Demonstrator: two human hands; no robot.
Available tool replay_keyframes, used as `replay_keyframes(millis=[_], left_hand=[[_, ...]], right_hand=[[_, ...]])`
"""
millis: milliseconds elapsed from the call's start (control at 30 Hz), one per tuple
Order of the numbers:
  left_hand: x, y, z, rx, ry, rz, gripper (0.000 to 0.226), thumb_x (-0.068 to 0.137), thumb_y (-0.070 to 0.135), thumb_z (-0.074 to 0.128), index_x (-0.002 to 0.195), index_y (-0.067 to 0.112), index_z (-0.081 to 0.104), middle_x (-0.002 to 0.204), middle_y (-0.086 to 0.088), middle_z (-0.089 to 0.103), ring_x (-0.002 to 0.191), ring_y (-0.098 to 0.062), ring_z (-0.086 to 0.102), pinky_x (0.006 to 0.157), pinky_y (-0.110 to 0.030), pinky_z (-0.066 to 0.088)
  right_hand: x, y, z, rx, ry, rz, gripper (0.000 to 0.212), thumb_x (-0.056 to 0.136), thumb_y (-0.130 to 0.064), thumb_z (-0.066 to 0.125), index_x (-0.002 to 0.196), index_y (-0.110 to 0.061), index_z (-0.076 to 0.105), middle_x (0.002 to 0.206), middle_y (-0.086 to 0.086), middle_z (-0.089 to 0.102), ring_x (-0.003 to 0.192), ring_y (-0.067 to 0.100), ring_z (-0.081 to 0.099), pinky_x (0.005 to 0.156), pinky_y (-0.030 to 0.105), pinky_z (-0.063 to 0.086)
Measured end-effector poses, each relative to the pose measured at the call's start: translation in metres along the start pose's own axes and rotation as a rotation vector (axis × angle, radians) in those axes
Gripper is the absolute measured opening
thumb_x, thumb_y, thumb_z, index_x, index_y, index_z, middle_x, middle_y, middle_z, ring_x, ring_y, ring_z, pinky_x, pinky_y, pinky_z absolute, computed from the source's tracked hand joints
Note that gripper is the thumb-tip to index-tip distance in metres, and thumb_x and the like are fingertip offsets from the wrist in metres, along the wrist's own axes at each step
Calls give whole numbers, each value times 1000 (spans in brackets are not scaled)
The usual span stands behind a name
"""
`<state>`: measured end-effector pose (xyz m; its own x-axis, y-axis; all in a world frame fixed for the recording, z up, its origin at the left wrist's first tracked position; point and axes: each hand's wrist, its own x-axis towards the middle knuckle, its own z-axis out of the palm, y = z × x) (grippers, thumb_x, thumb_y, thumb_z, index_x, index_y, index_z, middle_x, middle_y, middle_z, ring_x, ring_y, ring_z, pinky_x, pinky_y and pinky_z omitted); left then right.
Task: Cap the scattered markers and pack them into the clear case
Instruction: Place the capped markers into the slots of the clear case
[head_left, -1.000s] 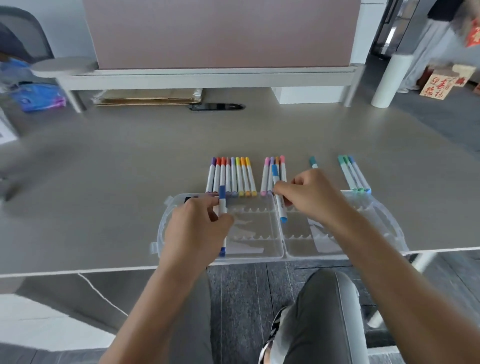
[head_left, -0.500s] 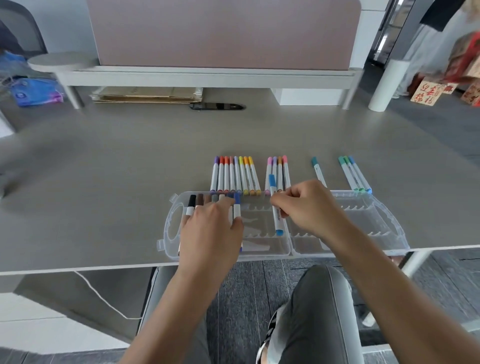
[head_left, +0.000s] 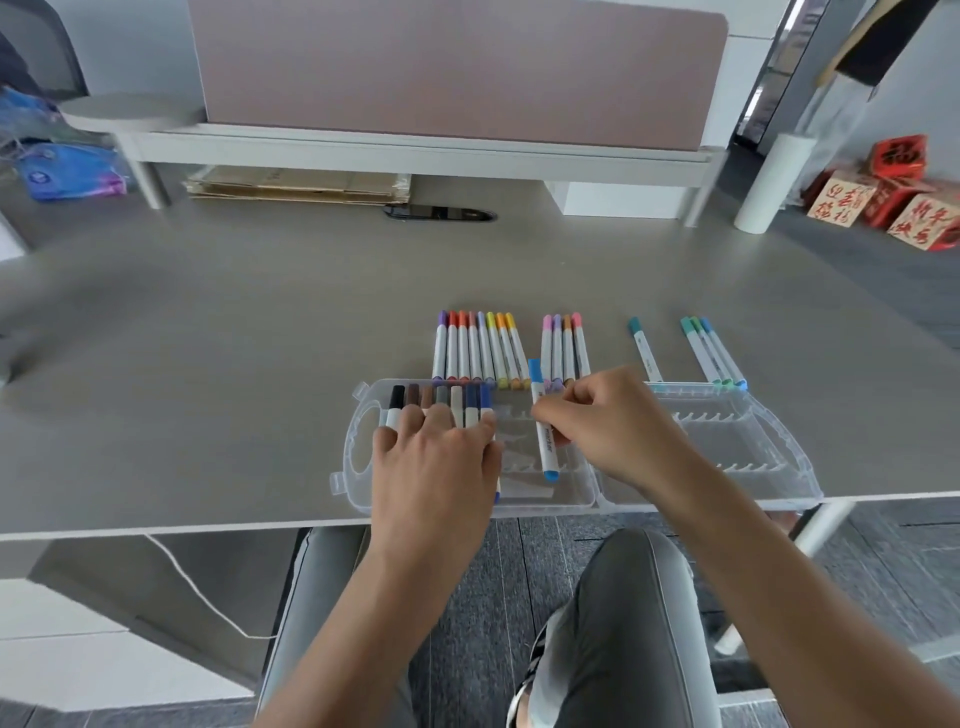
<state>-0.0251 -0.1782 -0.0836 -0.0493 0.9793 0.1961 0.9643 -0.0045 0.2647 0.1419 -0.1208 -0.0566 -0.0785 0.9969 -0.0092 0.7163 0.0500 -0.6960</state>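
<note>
The clear case (head_left: 779, 457) lies open at the table's front edge. Several capped dark markers (head_left: 441, 400) sit in a row in its left half. My left hand (head_left: 436, 467) lies flat on them with straight fingers. My right hand (head_left: 608, 431) pinches a light-blue capped marker (head_left: 543, 436) over the middle of the left half. Behind the case lie a row of warm-coloured markers (head_left: 478, 348), a pink-to-orange group (head_left: 566, 345), a single teal marker (head_left: 644, 353) and three green-blue markers (head_left: 711, 353).
A white shelf riser (head_left: 415, 153) with a pink panel spans the table's back. Flat cardboard (head_left: 301, 184) and a black cable port (head_left: 439, 213) lie beneath it. Red boxes (head_left: 883, 202) stand on the floor at right. My knees are under the table edge.
My left hand set the dark-blue marker into the row and now lies flat over it. My right hand carried the light-blue marker left and down over the left half.
</note>
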Motion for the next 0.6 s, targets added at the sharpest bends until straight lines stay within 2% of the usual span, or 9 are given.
replay_keyframes(millis=[100, 167, 233, 300, 367, 433, 600], left_hand=[[1, -5, -1, -94, 20, 27, 36, 106, 39, 37, 132, 37, 63, 102, 5, 60, 106, -22, 50, 91, -37, 39], [0, -11, -1, -229, 74, 29, 30, 105, 32, 43, 119, 28, 70, 99, 6, 63, 99, -21, 55, 88, -39, 43], [-3, -16, -4, -361, 159, 6, 25, 101, 27, 51, 114, 24, 72, 95, 7, 66, 90, -21, 59, 84, -42, 49], [-8, -22, -8, -411, 201, -11, 22, 99, 27, 54, 110, 24, 73, 90, 9, 66, 84, -18, 58, 81, -42, 50], [-12, -27, -10, -432, 209, -16, 20, 99, 28, 55, 107, 24, 73, 83, 12, 63, 79, -16, 57, 80, -42, 50], [-14, -29, -13, -468, 206, -21, 20, 99, 29, 56, 106, 23, 74, 81, 12, 62, 78, -15, 58, 80, -43, 52], [-16, -27, -15, -506, 162, -33, 19, 99, 29, 56, 104, 25, 74, 81, 14, 60, 75, -5, 56, 79, -39, 51]], right_hand=[[-3, -6, 5, -66, -20, 10, 40, 89, -31, 70, 60, -4, 70, 62, 9, 72, 49, 8, 57, 57, 23, 44], [-4, -11, 10, -105, -30, 1, 42, 90, -34, 70, 56, -9, 69, 55, 2, 69, 52, 11, 63, 62, 28, 53], [-3, -15, 15, -133, -66, -17, 42, 89, -36, 70, 59, -7, 72, 55, 0, 69, 64, 21, 72, 81, 38, 61], [-3, -20, 20, -170, -90, -36, 45, 89, -38, 69, 57, -7, 69, 43, -5, 59, 67, 29, 73, 93, 45, 59], [-2, -23, 24, -224, -90, -31, 45, 89, -40, 69, 58, -7, 70, 43, -2, 58, 67, 31, 72, 87, 45, 61], [-2, -24, 24, -259, -93, -14, 42, 92, -42, 70, 68, -8, 76, 60, 7, 70, 68, 31, 72, 76, 44, 62], [-2, -22, 20, -219, -114, -11, 33, 96, -38, 71, 72, -16, 78, 63, 0, 73, 64, 21, 73, 76, 44, 63]])
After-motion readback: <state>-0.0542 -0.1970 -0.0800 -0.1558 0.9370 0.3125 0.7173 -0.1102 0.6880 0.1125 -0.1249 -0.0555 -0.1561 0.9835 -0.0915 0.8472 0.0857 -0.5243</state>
